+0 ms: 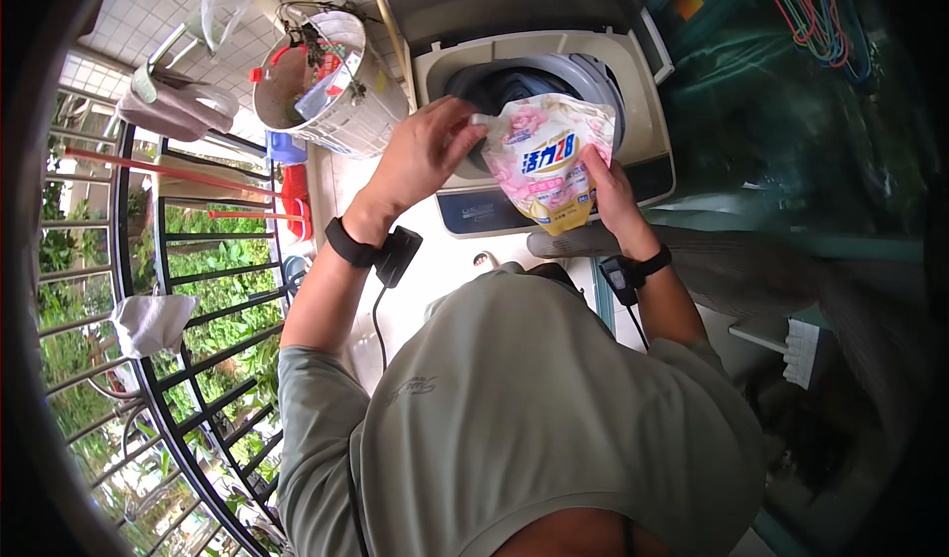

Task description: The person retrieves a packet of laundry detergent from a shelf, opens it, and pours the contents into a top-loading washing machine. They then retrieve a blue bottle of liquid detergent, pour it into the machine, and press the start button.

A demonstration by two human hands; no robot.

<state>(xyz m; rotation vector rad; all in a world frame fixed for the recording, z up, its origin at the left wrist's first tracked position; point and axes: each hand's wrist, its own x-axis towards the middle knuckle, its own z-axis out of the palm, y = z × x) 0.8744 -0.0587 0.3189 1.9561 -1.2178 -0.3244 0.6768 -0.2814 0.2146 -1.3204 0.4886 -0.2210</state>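
Note:
A soft detergent refill pouch (pixel 545 160), white with pink flowers and a yellow base, is held tilted in front of the washing machine (pixel 652 131). My right hand (pixel 614 190) grips its right side, thumb on the printed front. At the upper left corner, the thumb and fingers of my left hand (pixel 437 142) close around the pouch's small white spout (pixel 480 119). The machine's lid (pixel 519 5) stands raised. Inside the grey drum opening (pixel 593 75) lies dark cloth, partly covered by the pouch.
A pale bucket (pixel 378 97) holding bottles and packets stands left of the machine. Further left runs a black railing (pixel 148 364) with a white cloth (pixel 152 323) over it. Coloured hangers (pixel 834 31) hang at upper right. A grey ribbed hose (pixel 712 260) crosses on the right.

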